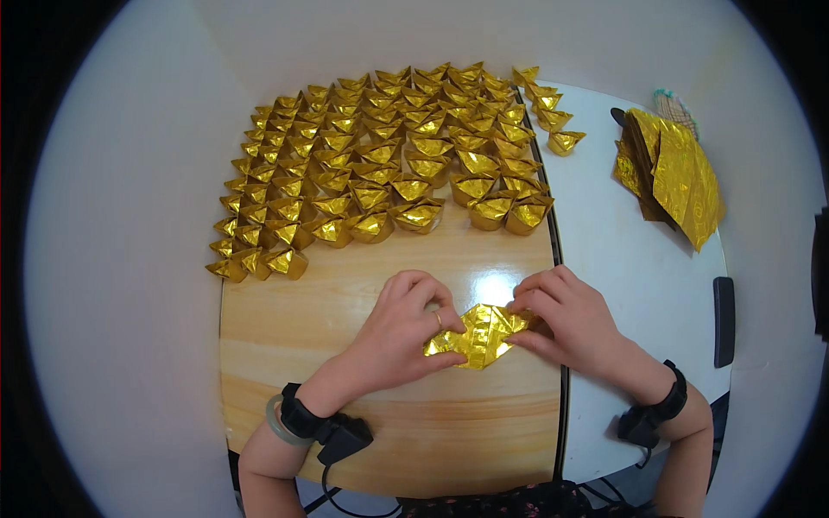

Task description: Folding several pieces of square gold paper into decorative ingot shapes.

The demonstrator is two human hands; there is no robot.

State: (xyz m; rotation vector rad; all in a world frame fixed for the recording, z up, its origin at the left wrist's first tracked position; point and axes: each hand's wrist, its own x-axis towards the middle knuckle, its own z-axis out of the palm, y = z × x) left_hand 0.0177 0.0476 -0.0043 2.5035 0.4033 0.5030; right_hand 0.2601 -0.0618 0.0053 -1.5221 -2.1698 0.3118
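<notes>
A sheet of shiny gold foil paper, partly folded and creased, lies low over the wooden table between my hands. My left hand pinches its left end between thumb and fingers. At its right end, my right hand grips the paper the same way, fingers bent over the edge. Beyond my hands stand many rows of folded gold paper ingots, boat-shaped with pointed tips.
More gold ingots form a short line on the white table at the right. A stack of gold foil sheets lies farther right. A dark seam parts the wooden table from the white one. Walls rise around.
</notes>
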